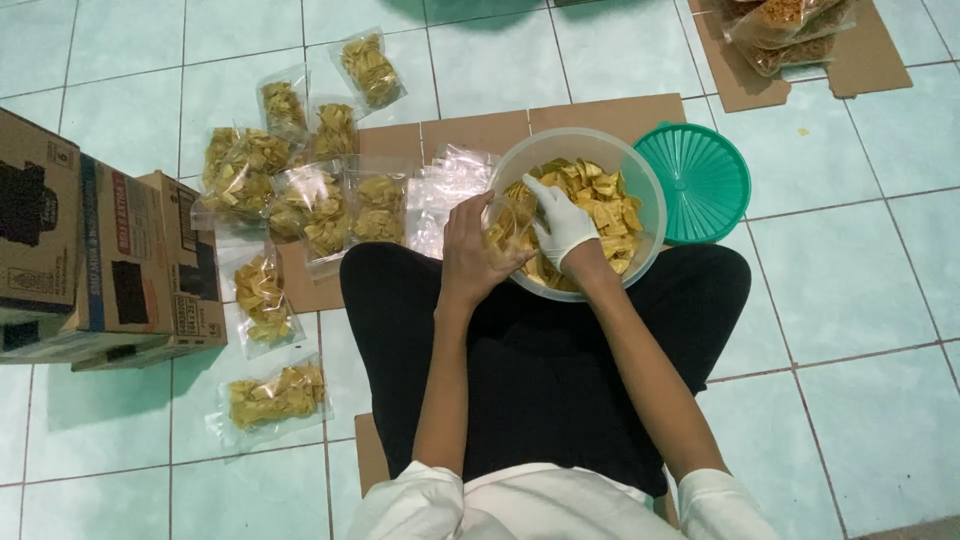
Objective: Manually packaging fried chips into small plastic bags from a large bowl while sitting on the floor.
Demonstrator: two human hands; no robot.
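Both bare forearms stretched forward from white sleeves over crossed legs in black, left hand [478,250] bare, fingers curled in a closed grip, knuckles up, right hand [562,222] in a white glove, fingers bent downward, wrists close together, hands nearly touching

Stuff you can't really see here

The left hand [478,250] covers most of the clear bag [503,222] it's gripping. The gloved right hand [562,222] hides the chips [605,205] underneath it. The cardboard boxes [95,260] and snack packs [790,30] get chopped off by the picture's edges.
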